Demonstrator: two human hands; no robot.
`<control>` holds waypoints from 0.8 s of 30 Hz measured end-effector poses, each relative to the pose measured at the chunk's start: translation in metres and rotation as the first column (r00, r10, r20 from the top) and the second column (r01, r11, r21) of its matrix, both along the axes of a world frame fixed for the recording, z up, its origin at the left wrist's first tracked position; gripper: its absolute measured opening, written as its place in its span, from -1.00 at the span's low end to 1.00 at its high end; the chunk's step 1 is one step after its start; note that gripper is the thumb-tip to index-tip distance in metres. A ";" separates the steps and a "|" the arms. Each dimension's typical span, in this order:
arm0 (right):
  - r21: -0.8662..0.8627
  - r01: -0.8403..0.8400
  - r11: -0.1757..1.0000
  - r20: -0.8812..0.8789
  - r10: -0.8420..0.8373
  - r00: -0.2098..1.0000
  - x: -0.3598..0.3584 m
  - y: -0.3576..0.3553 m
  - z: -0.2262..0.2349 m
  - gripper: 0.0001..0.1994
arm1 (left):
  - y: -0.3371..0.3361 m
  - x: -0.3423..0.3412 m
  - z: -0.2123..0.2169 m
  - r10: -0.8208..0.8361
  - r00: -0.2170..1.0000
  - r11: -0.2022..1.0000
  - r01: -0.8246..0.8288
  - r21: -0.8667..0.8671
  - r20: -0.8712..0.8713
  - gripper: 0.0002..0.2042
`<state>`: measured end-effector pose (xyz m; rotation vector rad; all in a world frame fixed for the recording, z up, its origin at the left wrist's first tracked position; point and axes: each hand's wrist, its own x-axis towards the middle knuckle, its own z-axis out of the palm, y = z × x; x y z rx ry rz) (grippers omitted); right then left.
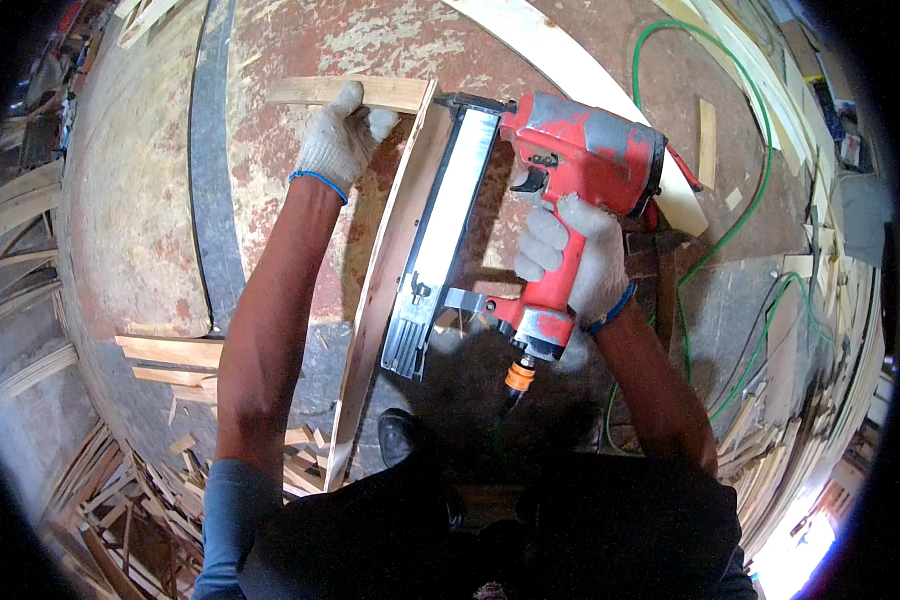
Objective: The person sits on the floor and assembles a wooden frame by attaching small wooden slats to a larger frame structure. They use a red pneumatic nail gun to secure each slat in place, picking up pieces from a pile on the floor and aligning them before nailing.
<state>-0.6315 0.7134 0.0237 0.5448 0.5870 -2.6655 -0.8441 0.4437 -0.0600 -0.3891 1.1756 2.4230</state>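
My right hand [585, 255], in a white knit glove, is wrapped round the handle of a red and grey pneumatic nail gun [595, 150]. Its nose rests at the far end of a long wooden plank [385, 260] standing on edge, and its silver magazine runs alongside that plank toward me. My left hand [342, 140], gloved the same way, grips a shorter wooden slat [400, 94] that meets the plank's far end at a corner. The thumb lies over the slat's top edge; the other fingers are partly hidden.
A green air hose [765, 190] loops across the floor on the right. Pale wooden strips [550, 50] lie beyond the nail gun. Wood offcuts [175, 352] and a scrap heap [160, 510] are at lower left. More long strips line the right side. My shoe [397, 432] is close to the plank.
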 end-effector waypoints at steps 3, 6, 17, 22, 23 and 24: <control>0.014 -0.009 1.000 0.006 0.009 1.000 0.000 0.000 0.000 -0.76 | -0.004 -0.004 0.003 -0.087 0.995 0.996 0.088 0.027 -0.047 -0.74; 0.032 -0.013 0.999 0.008 0.013 1.000 -0.001 -0.001 0.003 -0.78 | -0.005 -0.006 0.006 -0.079 0.996 0.997 0.077 -0.031 -0.049 -0.74; -0.095 -0.011 0.995 -0.022 0.008 1.000 0.003 0.001 -0.013 -0.67 | 0.002 -0.001 0.016 -0.019 0.999 0.993 0.014 -0.117 -0.043 -0.75; -0.220 -0.015 0.975 -0.040 0.006 0.999 0.003 0.003 -0.017 -0.73 | 0.007 0.002 0.019 0.001 0.999 0.994 -0.006 -0.105 -0.042 -0.76; -0.238 -0.011 0.971 -0.046 0.000 0.999 0.003 0.002 -0.018 -0.73 | 0.007 0.001 0.017 0.007 0.999 0.995 -0.012 -0.095 -0.050 -0.76; -0.231 -0.010 0.973 -0.044 0.000 0.999 0.003 0.002 -0.018 -0.73 | 0.005 0.001 0.016 -0.006 0.999 0.994 0.000 -0.109 -0.054 -0.76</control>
